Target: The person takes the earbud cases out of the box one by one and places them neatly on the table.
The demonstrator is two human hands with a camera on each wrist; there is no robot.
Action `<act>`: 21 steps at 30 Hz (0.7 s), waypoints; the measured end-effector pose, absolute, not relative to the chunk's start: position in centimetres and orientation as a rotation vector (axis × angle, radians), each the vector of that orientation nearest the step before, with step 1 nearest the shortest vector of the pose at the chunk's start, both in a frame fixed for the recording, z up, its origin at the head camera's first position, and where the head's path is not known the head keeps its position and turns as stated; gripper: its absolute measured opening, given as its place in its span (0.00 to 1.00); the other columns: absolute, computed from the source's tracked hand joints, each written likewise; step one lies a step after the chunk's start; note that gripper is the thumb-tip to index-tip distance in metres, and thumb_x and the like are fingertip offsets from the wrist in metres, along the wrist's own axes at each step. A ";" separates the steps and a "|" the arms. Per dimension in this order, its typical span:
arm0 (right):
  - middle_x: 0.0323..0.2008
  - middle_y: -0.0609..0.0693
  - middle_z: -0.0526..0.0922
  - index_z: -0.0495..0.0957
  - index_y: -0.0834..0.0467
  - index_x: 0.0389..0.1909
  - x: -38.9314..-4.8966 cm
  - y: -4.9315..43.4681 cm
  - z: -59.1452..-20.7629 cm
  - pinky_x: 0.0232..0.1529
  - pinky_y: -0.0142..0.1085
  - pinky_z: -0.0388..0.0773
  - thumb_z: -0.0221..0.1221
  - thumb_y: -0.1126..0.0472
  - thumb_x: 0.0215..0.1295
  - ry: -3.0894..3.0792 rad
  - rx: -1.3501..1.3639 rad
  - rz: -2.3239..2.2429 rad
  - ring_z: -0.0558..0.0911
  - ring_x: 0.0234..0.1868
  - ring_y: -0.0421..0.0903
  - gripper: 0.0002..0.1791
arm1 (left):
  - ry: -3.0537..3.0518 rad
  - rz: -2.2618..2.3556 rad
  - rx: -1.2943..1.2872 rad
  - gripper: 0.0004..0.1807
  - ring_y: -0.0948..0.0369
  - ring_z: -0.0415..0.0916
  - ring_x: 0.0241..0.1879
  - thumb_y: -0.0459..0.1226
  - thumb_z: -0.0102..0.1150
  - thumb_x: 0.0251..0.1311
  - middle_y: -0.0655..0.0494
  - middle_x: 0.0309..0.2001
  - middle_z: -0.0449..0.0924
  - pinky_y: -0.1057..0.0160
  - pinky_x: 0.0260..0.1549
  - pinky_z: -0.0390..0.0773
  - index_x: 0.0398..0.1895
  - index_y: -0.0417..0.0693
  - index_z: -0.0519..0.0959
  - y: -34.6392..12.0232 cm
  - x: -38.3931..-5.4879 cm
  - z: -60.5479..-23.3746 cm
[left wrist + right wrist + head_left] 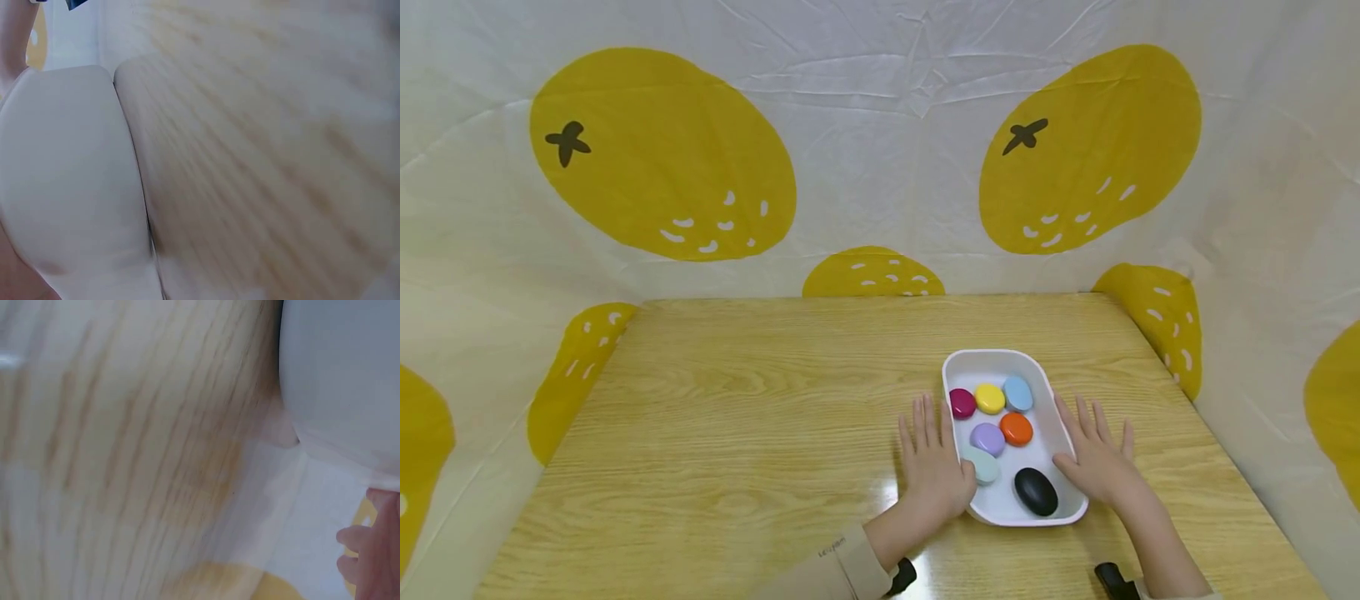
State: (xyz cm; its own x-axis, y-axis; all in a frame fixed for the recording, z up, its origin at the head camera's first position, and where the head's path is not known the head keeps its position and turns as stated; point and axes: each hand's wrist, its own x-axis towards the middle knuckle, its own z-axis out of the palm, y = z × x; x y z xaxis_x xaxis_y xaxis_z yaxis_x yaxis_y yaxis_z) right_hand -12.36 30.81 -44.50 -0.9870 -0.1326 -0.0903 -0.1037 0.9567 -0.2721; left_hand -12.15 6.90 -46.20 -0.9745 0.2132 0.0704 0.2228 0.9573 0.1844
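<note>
A white rectangular tray (992,353) stands on the right half of the table in the head view. Inside lie smooth pebble-shaped pieces: crimson (962,404), yellow (990,398), light blue (1018,393), orange (1017,429), lilac (988,438), pale mint (982,465) and a larger black one (1036,491). My left hand (936,475) lies along the tray's left side, fingers straight, thumb over the rim. Against the opposite side rests my right hand (1097,458), fingers extended and spread. Both wrist views show the tray's outer wall close up.
The wood-grain table (722,417) stretches away to the left and behind the tray. White cloth (880,167) with yellow fruit prints hangs along the back and both sides.
</note>
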 end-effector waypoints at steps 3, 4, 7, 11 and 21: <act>0.68 0.68 0.40 0.35 0.49 0.72 -12.1 31.0 -44.6 0.54 0.64 0.16 0.52 0.52 0.61 3.004 -0.177 -0.408 0.36 0.67 0.69 0.45 | -3.052 -0.307 -0.350 0.39 0.44 0.36 0.69 0.48 0.41 0.57 0.40 0.70 0.41 0.41 0.62 0.42 0.70 0.41 0.47 7.0 -11.8 -46.2; 0.68 0.68 0.40 0.34 0.49 0.72 -12.0 31.0 -44.6 0.54 0.64 0.16 0.52 0.52 0.61 3.005 -0.176 -0.403 0.36 0.67 0.69 0.45 | -3.050 -0.316 -0.354 0.39 0.44 0.36 0.69 0.48 0.41 0.57 0.39 0.70 0.41 0.41 0.62 0.42 0.70 0.41 0.47 7.0 -11.7 -46.2; 0.68 0.69 0.39 0.33 0.48 0.72 -11.7 31.0 -44.6 0.54 0.64 0.16 0.52 0.52 0.61 3.002 -0.171 -0.405 0.36 0.66 0.69 0.45 | -3.043 -0.335 -0.365 0.39 0.44 0.36 0.69 0.48 0.41 0.56 0.39 0.70 0.41 0.41 0.62 0.42 0.70 0.41 0.48 7.0 -11.5 -46.3; 0.68 0.70 0.40 0.33 0.48 0.72 -11.6 30.9 -44.7 0.54 0.64 0.15 0.52 0.52 0.61 3.004 -0.166 -0.412 0.37 0.66 0.71 0.45 | -3.037 -0.341 -0.371 0.40 0.44 0.35 0.69 0.48 0.41 0.56 0.39 0.70 0.42 0.41 0.62 0.42 0.70 0.40 0.48 6.9 -11.4 -46.3; 0.68 0.70 0.40 0.34 0.47 0.72 -11.5 30.9 -44.8 0.54 0.65 0.16 0.52 0.53 0.60 3.009 -0.151 -0.416 0.38 0.66 0.71 0.46 | -3.051 -0.323 -0.391 0.40 0.45 0.37 0.69 0.49 0.42 0.56 0.40 0.70 0.42 0.41 0.62 0.40 0.70 0.39 0.48 6.8 -11.5 -46.1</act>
